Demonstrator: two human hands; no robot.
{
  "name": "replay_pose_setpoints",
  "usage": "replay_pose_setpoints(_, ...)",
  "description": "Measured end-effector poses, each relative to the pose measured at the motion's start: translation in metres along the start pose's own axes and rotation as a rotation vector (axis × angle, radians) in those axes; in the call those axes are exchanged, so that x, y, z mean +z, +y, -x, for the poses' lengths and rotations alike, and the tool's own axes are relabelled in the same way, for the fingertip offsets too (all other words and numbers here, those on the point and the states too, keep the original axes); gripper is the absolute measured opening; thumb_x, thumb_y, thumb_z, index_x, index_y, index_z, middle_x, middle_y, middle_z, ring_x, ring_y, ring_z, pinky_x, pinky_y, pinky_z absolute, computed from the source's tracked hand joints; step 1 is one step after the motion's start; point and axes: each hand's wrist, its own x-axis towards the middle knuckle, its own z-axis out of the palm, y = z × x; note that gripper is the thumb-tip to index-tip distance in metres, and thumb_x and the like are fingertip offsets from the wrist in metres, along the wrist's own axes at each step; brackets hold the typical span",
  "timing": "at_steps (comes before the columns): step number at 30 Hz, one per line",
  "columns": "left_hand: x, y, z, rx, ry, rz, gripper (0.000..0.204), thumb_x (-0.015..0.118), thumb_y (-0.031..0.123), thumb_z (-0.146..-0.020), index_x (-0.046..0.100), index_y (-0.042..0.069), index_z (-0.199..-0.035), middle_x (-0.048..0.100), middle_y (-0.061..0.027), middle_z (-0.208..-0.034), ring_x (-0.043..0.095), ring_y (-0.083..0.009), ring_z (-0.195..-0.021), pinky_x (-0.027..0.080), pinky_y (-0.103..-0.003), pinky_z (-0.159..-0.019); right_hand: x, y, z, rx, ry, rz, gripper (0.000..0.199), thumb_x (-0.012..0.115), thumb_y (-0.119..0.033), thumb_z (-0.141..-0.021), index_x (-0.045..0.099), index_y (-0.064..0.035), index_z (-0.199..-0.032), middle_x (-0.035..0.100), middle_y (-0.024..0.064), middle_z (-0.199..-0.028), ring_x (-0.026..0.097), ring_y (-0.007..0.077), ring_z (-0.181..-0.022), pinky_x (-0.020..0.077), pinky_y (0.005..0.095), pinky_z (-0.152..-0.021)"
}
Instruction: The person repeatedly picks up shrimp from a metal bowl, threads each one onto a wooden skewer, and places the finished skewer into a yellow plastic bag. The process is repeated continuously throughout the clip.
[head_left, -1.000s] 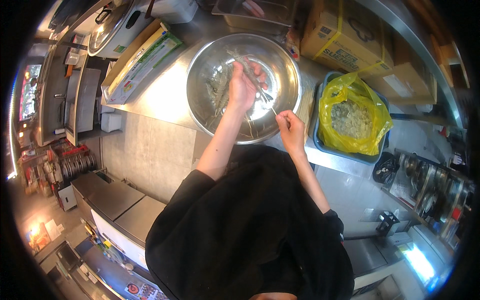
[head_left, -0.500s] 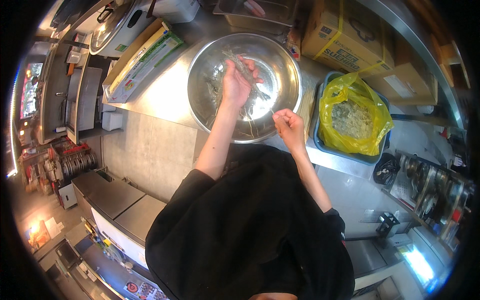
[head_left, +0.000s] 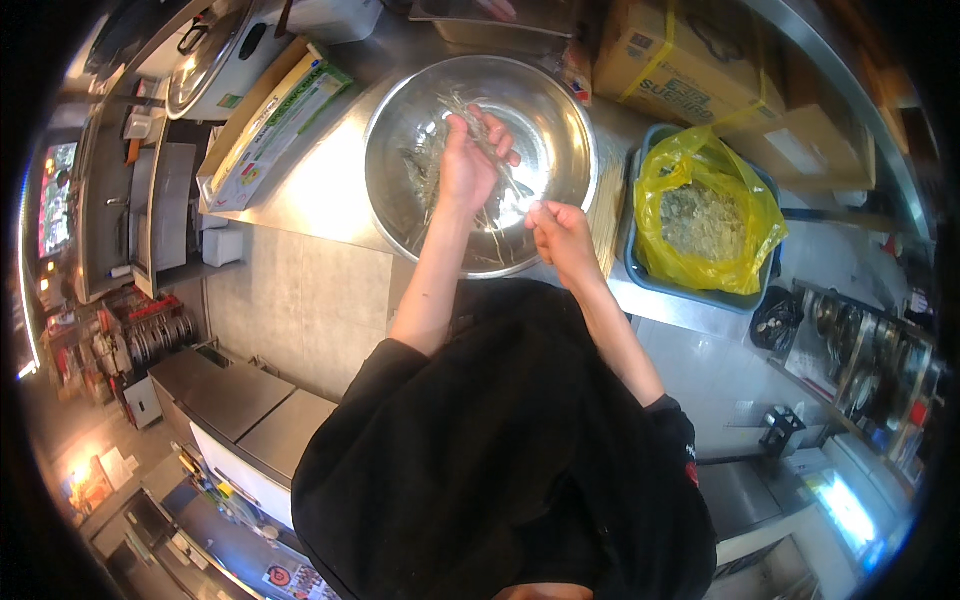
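Note:
A wide steel bowl sits on the counter in front of me, with greyish raw shrimp with long thin feelers lying along its left side. Over the bowl, my left hand is closed round a shrimp, its fingers curled upward; how many it holds I cannot tell. At the bowl's near right rim my right hand is closed in a pinch between thumb and forefinger. Whatever thin thing may be in that pinch is too small to make out.
Right of the bowl lie thin wooden sticks, then a blue tub lined with a yellow bag of pale flaky pieces. Cardboard boxes stand behind. Long film boxes and a lidded pot are at left.
My right hand has shifted slightly left and up, its pinch now over the bowl's rim. The left hand keeps its grip over the bowl. The whole view has shifted slightly.

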Motion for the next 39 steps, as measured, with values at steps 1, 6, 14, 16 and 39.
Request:
replay_pose_setpoints(1,-0.003,0.0,-0.001,-0.026,0.032,-0.033,0.04,0.036,0.056,-0.101,0.049,0.018,-0.106,0.042,-0.0007,-0.082,0.043,-0.017,-0.073,0.04,-0.035,-0.065,-0.003,-0.002,-0.001,0.042,-0.025,-0.029,0.031,0.052,-0.028,-0.1,0.06,-0.0037,-0.083,0.043,-0.0051,-0.056,0.034,0.0037,-0.045,0.0254,0.0227,-0.043)
replay_pose_setpoints(6,-0.073,-0.006,-0.021,-0.157,0.263,-0.479,0.041,0.04,0.043,-0.104,0.047,0.008,-0.124,0.055,-0.0078,-0.093,0.053,-0.0238,-0.087,0.044,-0.042,-0.083,-0.058,0.051,0.002,-0.247,0.34,0.481,0.032,0.056,-0.029,-0.097,0.059,0.0008,-0.087,0.057,0.016,-0.061,0.055,0.0279,-0.05,0.0454,0.0394,-0.052)
replay_pose_setpoints(14,-0.072,-0.058,-0.024,0.334,0.228,-1.74,0.057,0.065,0.015,-0.088,0.045,-0.006,-0.138,0.054,-0.0249,-0.129,0.05,-0.0406,-0.122,0.034,-0.047,-0.109,-0.099,0.119,-0.027,-0.219,0.613,1.204,0.015,0.062,-0.012,-0.086,0.06,0.0014,-0.091,0.067,0.0258,-0.08,0.069,0.0418,-0.074,0.0554,0.0477,-0.063)
replay_pose_setpoints(16,-0.006,-0.07,-0.02,0.347,0.016,-1.668,0.051,0.064,0.012,-0.088,0.05,-0.003,-0.135,0.055,-0.0237,-0.129,0.05,-0.0397,-0.123,0.034,-0.046,-0.11,-0.11,0.135,-0.051,-0.181,0.597,1.307,0.014,0.06,-0.012,-0.086,0.061,-0.0003,-0.095,0.068,0.0244,-0.083,0.07,0.0398,-0.079,0.0567,0.047,-0.068)
replay_pose_setpoints(39,0.077,-0.293,-0.108,0.228,-1.742,-2.317,0.021,0.063,0.013,-0.084,0.072,0.016,-0.103,0.054,-0.0045,-0.128,0.04,-0.027,-0.132,0.028,-0.063,-0.11,-0.114,0.106,-0.003,-0.189,0.502,0.782,0.025,0.055,-0.017,-0.088,0.064,0.0045,-0.097,0.067,0.0274,-0.086,0.066,0.0449,-0.077,0.0541,0.0522,-0.07)
